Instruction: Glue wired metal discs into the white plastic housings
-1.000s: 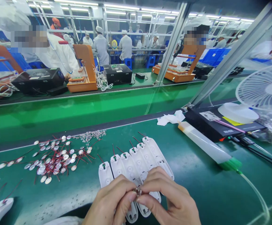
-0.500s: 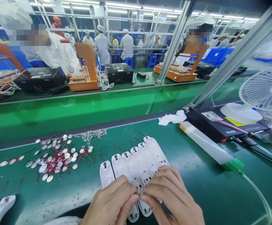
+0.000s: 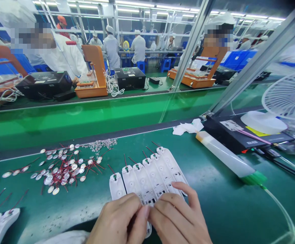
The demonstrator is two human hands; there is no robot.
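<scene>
Several long white plastic shells [image 3: 143, 183] lie side by side in a row, each with a small green board and red wires at its far end. My left hand [image 3: 119, 220] is closed over the near part of the row, its thumb and forefinger pressed together. Touching it at the fingertips is my right hand [image 3: 180, 217], with its thumb hidden, one finger raised and the others curled in. Whatever the fingertips pinch is covered by the hands. The near ends of most shells are hidden too.
A heap of round metal discs with red wires [image 3: 66, 169] lies left, beside small clear pieces [image 3: 99, 145]. More white shells [image 3: 2, 222] sit at the lower left. To the right are a glue syringe [image 3: 223, 156], a black control box [image 3: 249, 135] and a fan [image 3: 289, 95].
The fingertips have closed together, covering a small shiny piece that showed between them. My right hand has turned and its forefinger has lifted. The view has shifted slightly.
</scene>
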